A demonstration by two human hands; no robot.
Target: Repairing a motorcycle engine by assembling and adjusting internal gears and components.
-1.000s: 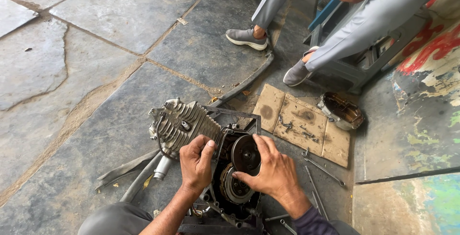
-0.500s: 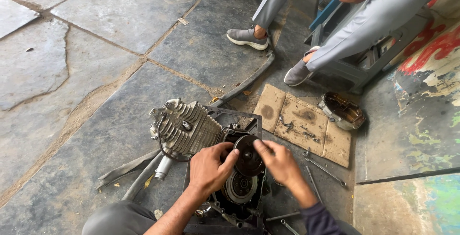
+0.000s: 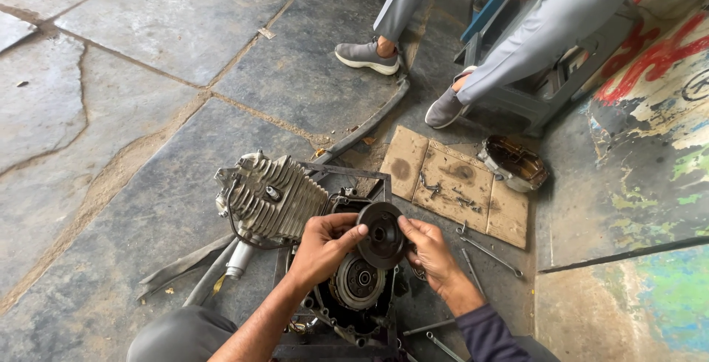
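Since a moment ago, you are holding the dark round clutch plate [image 3: 380,235] higher, lifted clear of the open engine case [image 3: 347,299] where it was sitting low against the mechanism.

Taking that engine case as the landmark: far to its left, cracked stone floor [image 3: 133,74] is lying wide and bare, giving you the most room to swing. Just left of the case, a pale tube and flat strips [image 3: 221,266] are lying on the ground, and the finned cylinder [image 3: 273,196] is jutting up and left from it, touching the case.

Your left hand [image 3: 321,247] is hovering right over the case, fingers curled and pinching the left rim of the plate. Your right hand [image 3: 428,255] is gripping the plate's right rim with thumb and fingertips. Between them the disc is standing nearly on edge, tilted, dark and greasy, with a raised hub and centre hole facing you. Directly beneath it, a lighter round clutch hub [image 3: 360,281] is showing inside the case.

Right of the case, loose spanners [image 3: 484,251] are crowding the ground close by your right wrist. Up and right, a stained cardboard sheet [image 3: 450,181] is holding small parts, with an oily metal cover [image 3: 515,162] at its far edge. Beyond, well apart, another person's legs and grey shoes [image 3: 365,55] are closing off the upper right.
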